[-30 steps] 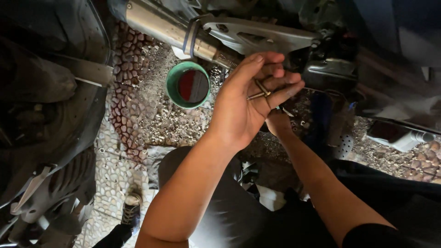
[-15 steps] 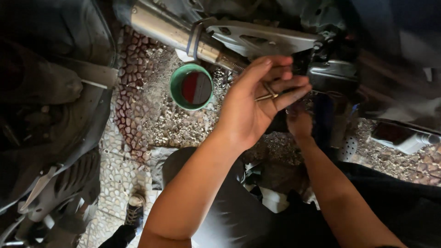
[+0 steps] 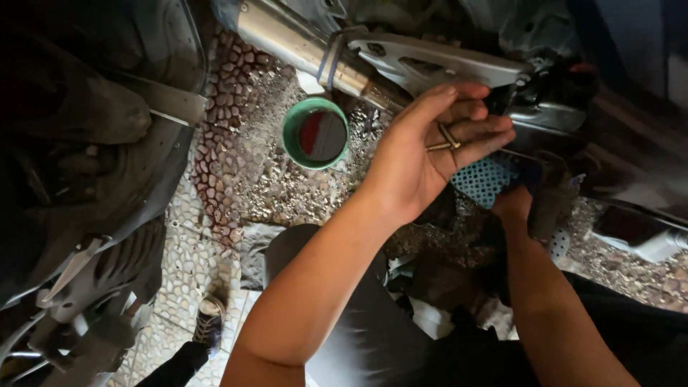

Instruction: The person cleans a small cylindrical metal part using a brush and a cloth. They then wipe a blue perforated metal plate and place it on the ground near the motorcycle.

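My left hand (image 3: 423, 154) is palm up beneath a motorcycle's silver bracket (image 3: 444, 64), with two small metal bolts (image 3: 444, 140) lying across its curled fingers. My right hand (image 3: 512, 204) reaches below and behind it, pressed against a blue perforated part (image 3: 481, 179) in the dark underside of the machine. The right hand's fingers are hidden by the left hand and by shadow, so its hold is unclear. A chrome exhaust pipe (image 3: 301, 43) runs diagonally above both hands.
A green round container (image 3: 315, 132) with a dark red inside sits on the gravel (image 3: 265, 179) to the left of my left hand. A black tyre and fender (image 3: 86, 143) fill the left side. A shoe (image 3: 209, 319) shows on the pebble paving.
My left hand has stayed under the bracket with the bolts in it. My right hand has dropped lower and moved right, toward the blue part. The view has shifted slightly.
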